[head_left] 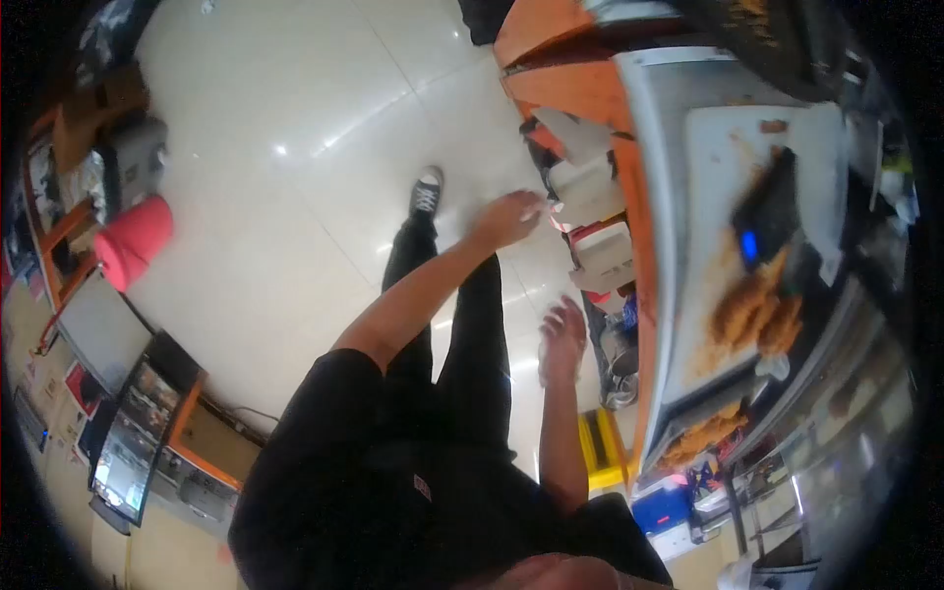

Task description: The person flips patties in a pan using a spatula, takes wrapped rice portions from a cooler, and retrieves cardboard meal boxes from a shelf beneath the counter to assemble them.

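Observation:
My left hand (506, 218) reaches out over the floor, its fingers pinched together at the edge of an open shelf. A small whitish thing at the fingertips is too blurred to name. Lower down, my right hand (562, 339) is raised beside the same shelf, with loosely curled fingers apart and nothing visible in them. Just past my left fingertips sits an open white and red box (602, 258) on the shelf. To the right of both hands is the orange counter edge (639, 295).
The counter carries a white board (708, 157) with brown food (752, 320) and a dark object (772, 206). A yellow container (600, 447) stands below right. At left are a pink container (135, 241) and a screen (138, 433). Pale tiled floor (285, 197) lies between.

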Demonstrator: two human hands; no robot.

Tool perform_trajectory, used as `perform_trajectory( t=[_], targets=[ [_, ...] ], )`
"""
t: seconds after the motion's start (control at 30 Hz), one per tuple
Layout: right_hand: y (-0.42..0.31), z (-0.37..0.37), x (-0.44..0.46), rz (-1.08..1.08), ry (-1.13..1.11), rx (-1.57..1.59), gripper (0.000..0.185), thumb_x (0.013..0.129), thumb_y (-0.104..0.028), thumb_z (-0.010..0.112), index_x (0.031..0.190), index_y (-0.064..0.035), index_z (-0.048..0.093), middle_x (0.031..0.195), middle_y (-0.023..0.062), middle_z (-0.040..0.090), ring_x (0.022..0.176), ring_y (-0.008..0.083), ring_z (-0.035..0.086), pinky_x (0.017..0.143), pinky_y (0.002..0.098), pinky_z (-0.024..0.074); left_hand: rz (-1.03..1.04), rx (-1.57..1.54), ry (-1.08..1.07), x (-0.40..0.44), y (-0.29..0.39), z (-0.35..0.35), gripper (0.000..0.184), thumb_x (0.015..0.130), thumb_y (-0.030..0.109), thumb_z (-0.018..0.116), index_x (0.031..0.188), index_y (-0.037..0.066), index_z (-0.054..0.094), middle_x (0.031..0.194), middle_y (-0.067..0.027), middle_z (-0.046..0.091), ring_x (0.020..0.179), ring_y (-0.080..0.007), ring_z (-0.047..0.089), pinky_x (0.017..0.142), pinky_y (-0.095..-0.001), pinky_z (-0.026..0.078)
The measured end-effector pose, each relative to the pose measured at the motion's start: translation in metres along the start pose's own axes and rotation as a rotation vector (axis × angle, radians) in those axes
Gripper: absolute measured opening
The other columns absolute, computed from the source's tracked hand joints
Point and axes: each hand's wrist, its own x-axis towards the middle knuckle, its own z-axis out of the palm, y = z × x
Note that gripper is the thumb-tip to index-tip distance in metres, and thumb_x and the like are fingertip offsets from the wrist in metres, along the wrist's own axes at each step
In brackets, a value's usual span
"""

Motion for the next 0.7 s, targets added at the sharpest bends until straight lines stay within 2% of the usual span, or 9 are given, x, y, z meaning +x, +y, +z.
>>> perform_trajectory(
  t=[0.07,0.13,0.23,0.3,0.37,0.43,0.5,0.6,0.7],
  targets=[
    [0.015,-0.006,0.043,-0.032,0.132,-0.018,0.040,0.095,-0.033,0.058,0.126,-0.0070,0.055,0.096,0.0021,0.057,0.084,0.0127,0.054,0.074,0.0261,0.0441,0.075,-0.111,0.197,0.042,0.015,0.022,0.029,0.081,0.015,0.064,0.109,0.008,0.061,0.105,-0.0126,0.061,0.099,-0.0322,0.059,0.084,-0.0404,0.049],
    [0.020,-0.011,0.084,-0.070,0.145,-0.008,0.041,0.095,-0.034,0.058,0.125,-0.0076,0.054,0.099,0.0019,0.056,0.086,0.0129,0.052,0.076,0.0276,0.0432,0.080,-0.099,0.259,0.073,0.034,0.021,0.035,0.078,0.012,0.066,0.111,0.007,0.059,0.106,-0.0114,0.060,0.102,-0.0321,0.057,0.085,-0.0400,0.048],
    [0.026,-0.015,0.133,-0.123,0.107,0.012,0.037,0.096,-0.034,0.057,0.124,-0.0099,0.055,0.101,0.0013,0.056,0.087,0.0121,0.051,0.075,0.0268,0.0426,0.219,-0.077,0.380,0.102,0.034,0.035,0.037,0.079,0.018,0.065,0.114,0.008,0.059,0.111,-0.0111,0.059,0.108,-0.0301,0.055,0.088,-0.0392,0.047],
    [0.027,-0.015,0.165,-0.127,0.092,0.013,0.034,0.097,-0.029,0.056,0.126,-0.0120,0.054,0.103,0.0008,0.055,0.089,0.0105,0.051,0.075,0.0244,0.0428,0.361,0.244,0.503,0.128,0.030,0.051,0.036,0.080,0.024,0.063,0.114,0.011,0.061,0.110,-0.0112,0.062,0.103,-0.0304,0.059,0.085,-0.0399,0.049],
    [0.022,-0.003,0.180,-0.173,0.050,-0.016,0.034,0.096,-0.029,0.057,0.126,-0.0113,0.055,0.102,0.0008,0.057,0.086,0.0101,0.052,0.075,0.0235,0.0426,0.360,0.376,0.416,0.152,0.013,0.064,0.035,0.083,0.029,0.061,0.114,0.013,0.063,0.109,-0.0117,0.064,0.098,-0.0312,0.062,0.081,-0.0407,0.051],
    [0.024,0.006,0.185,-0.202,0.026,-0.041,0.035,0.096,-0.030,0.058,0.125,-0.0102,0.056,0.099,0.0005,0.058,0.083,0.0098,0.053,0.073,0.0232,0.0426,0.239,0.294,0.109,0.174,-0.019,0.079,0.036,0.085,0.035,0.059,0.114,0.015,0.064,0.108,-0.0125,0.066,0.090,-0.0325,0.066,0.077,-0.0417,0.053],
    [0.029,0.008,0.188,-0.229,0.021,-0.061,0.036,0.096,-0.033,0.058,0.122,-0.0085,0.058,0.094,-0.0001,0.057,0.082,0.0095,0.054,0.071,0.0236,0.0427,0.037,0.095,0.128,0.180,-0.025,0.066,0.032,0.088,0.033,0.057,0.113,0.015,0.065,0.105,-0.0137,0.068,0.082,-0.0344,0.068,0.073,-0.0437,0.054],
    [0.054,-0.019,0.191,-0.161,0.089,-0.129,0.034,0.094,-0.032,0.060,0.120,-0.0097,0.059,0.093,0.0009,0.056,0.081,0.0102,0.054,0.069,0.0232,0.0437,0.080,-0.121,0.293,0.174,-0.022,0.051,0.029,0.090,0.026,0.055,0.113,0.010,0.064,0.109,-0.0152,0.067,0.085,-0.0344,0.067,0.076,-0.0437,0.053],
    [0.085,-0.052,0.196,-0.048,0.212,-0.027,0.032,0.092,-0.028,0.060,0.119,-0.0120,0.058,0.091,0.0016,0.055,0.077,0.0122,0.054,0.065,0.0238,0.0438,0.239,-0.202,0.388,0.165,-0.036,0.058,0.026,0.084,0.012,0.061,0.111,0.010,0.064,0.106,-0.0116,0.066,0.094,-0.0318,0.063,0.082,-0.0410,0.051]
  ],
)
